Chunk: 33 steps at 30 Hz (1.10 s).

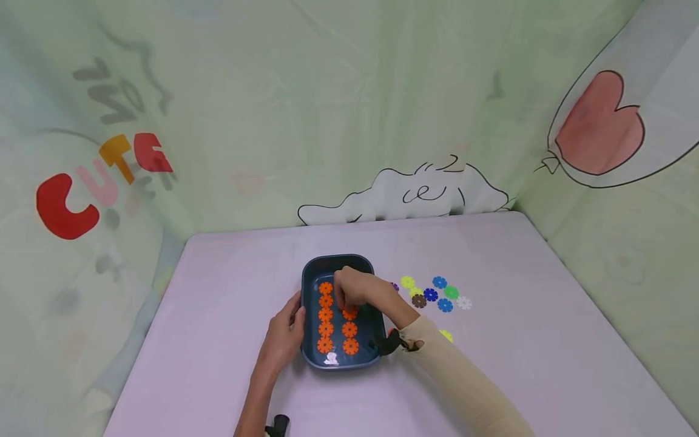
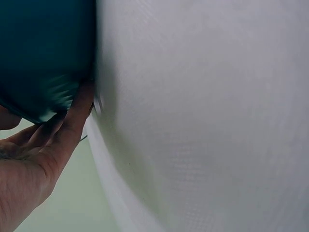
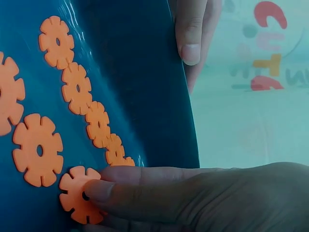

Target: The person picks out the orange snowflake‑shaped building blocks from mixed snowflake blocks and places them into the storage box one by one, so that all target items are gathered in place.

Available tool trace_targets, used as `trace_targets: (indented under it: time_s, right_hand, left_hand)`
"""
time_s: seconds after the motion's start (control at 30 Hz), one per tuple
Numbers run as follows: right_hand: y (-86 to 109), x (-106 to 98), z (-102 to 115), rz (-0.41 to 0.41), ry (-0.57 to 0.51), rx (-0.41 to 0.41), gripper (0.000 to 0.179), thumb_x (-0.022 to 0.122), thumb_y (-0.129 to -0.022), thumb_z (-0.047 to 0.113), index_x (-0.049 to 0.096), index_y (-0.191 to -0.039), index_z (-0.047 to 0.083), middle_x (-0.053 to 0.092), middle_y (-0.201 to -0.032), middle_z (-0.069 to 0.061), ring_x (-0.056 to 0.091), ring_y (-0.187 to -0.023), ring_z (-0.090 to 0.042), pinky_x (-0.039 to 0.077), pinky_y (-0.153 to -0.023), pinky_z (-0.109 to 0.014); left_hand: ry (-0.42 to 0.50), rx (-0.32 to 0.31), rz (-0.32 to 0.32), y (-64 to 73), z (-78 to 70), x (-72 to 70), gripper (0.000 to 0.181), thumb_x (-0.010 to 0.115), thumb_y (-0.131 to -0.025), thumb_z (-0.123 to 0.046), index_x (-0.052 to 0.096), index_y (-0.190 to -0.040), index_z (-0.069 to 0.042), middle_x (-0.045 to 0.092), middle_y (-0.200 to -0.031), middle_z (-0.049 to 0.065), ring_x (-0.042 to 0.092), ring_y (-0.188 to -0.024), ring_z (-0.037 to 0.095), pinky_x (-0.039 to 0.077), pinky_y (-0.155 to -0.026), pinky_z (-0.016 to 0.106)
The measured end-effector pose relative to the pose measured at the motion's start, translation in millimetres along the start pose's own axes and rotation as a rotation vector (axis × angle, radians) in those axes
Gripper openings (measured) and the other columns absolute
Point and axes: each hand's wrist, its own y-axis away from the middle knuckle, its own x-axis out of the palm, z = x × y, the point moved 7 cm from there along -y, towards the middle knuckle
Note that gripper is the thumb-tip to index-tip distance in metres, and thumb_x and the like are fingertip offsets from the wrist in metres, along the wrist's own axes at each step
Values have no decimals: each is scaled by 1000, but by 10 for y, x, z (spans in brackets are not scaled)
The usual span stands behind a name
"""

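Observation:
A dark blue tray (image 1: 341, 359) stands on the table, with two columns of orange notched discs inside. The left column (image 1: 325, 315) is the longer one. My left hand (image 1: 285, 332) holds the tray's left side, its thumb at the rim and its fingers against the outer wall (image 2: 48, 58). Inside the tray, my right hand (image 1: 352, 288) reaches down at the upper end of the right column. Its thumb lies over an orange disc (image 3: 77, 195), pinching it against the fingers, just beyond another orange disc (image 3: 38, 150) in that column.
Right of the tray lie loose notched discs: a yellow one (image 1: 407, 282), a brown one (image 1: 418, 301), a green one (image 1: 451, 292), a white one (image 1: 464, 303) and several blues (image 1: 445, 305). Another yellow disc (image 1: 446, 335) shows beside the right sleeve (image 1: 453, 370). Printed curtains (image 1: 273, 121) surround the table (image 1: 229, 285).

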Motion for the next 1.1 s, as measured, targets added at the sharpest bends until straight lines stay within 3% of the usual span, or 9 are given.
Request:
trace_targets:
  time_s: [0.37, 0.7, 0.9, 1.1]
  right_hand:
    - [-9, -36, 28, -55, 60, -26, 12, 87, -86, -5, 85, -84, 6, 76, -85, -4, 68, -72, -14, 68, -72, -30]
    - [28, -67, 32, -53, 29, -31, 10, 89, -85, -4, 85, -85, 6, 75, -83, -2, 66, -72, -16, 66, -68, -28]
    - [135, -198, 105, -112, 12, -116, 9, 88, -86, -3, 84, -90, 3, 76, -85, -4, 68, -75, -16, 66, -69, -30]
    - [359, -417, 194, -194, -11, -167, 19, 87, -90, 1, 82, -107, 2, 78, -99, -11, 69, -84, -16, 65, -78, -29]
  left_hand:
    - [-7, 4, -6, -20, -15, -7, 53, 49, -116, -18, 41, -166, -4, 50, -164, 20, 56, -144, 41, 47, -119, 54]
    - [-6, -4, -9, -4, 5, 2, 52, 49, -115, -18, 42, -165, -5, 50, -164, 20, 56, -144, 41, 47, -119, 54]
    - [-5, -11, -4, 12, 3, 12, 53, 50, -115, -18, 41, -166, -5, 50, -164, 20, 56, -145, 41, 47, -119, 55]
    - [-3, -14, -1, 23, 8, 8, 53, 50, -115, -18, 40, -166, -4, 50, -163, 21, 56, -144, 41, 47, -118, 55]
